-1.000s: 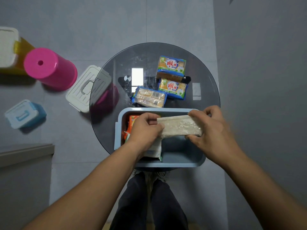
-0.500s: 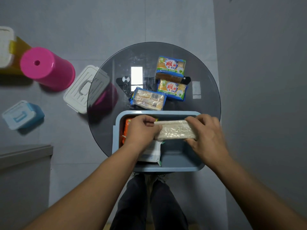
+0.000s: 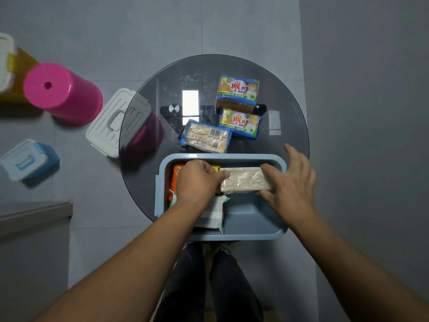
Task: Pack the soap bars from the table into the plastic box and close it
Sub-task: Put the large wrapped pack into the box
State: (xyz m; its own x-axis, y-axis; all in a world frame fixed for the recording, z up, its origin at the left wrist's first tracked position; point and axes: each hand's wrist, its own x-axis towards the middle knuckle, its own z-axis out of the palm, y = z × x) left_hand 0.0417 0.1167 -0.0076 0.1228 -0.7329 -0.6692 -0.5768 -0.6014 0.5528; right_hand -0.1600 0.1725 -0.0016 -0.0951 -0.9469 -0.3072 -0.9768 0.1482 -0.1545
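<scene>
Barcode pack — maybe against box rim

Three soap packs on one table, three more in one box.

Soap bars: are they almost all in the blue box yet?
Not quite. Done: an orange pack and a white pack lie in the blue box. In hand: the left-hand grip and right-hand grip hold a pale bar at the box's far side. Left: the far yellow pack, near yellow pack and barcode pack wait on the glass table, and the box has no lid on.
</scene>
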